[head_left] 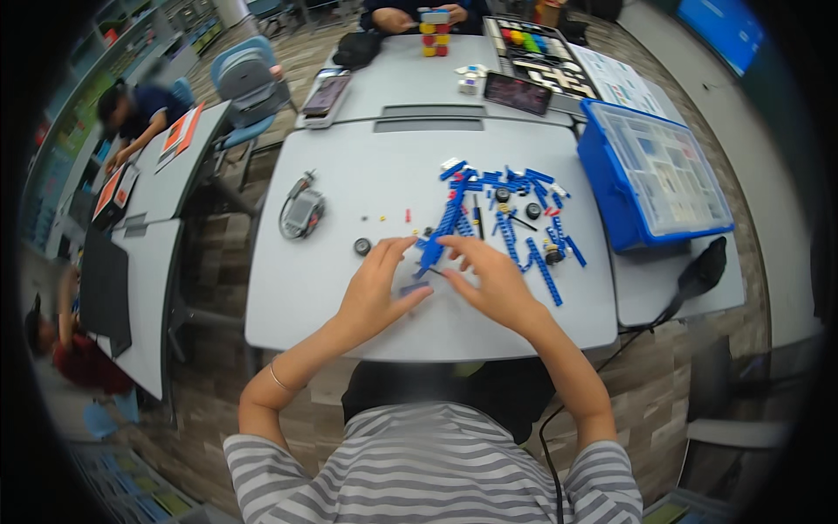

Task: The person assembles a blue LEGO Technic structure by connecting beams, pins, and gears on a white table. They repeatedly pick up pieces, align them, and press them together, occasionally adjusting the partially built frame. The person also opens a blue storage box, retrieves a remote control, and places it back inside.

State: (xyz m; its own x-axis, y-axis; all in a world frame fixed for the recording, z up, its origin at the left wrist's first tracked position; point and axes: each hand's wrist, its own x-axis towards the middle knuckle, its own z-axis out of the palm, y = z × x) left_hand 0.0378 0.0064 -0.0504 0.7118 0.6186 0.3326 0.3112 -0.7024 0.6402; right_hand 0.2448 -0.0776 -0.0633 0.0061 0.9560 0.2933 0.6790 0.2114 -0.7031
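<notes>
Flanking the blue build [430, 255], the left hand [374, 284] and the right hand [493, 284] are held over the near half of the desk [301, 306], with the build framed about midway between the left and right edges. And look at the grip: on the left it is spread, thumb well clear of the fingers; on the right, fingertips are placed close to the build, but whether anything is pinched cannot be told.

Beyond, the build's ribbed length is pointed toward the far edge. Loose blue beams [546, 279] are scattered over to the right edge, two wheels [532, 210] mixed among them. A third wheel [362, 247] is seen just beside the left fingers, a red piece [408, 215] farther up. Toward the left edge a grey device [303, 212] is parked, its cable looped; past the right edge, a blue box [624, 214] is stationed.
</notes>
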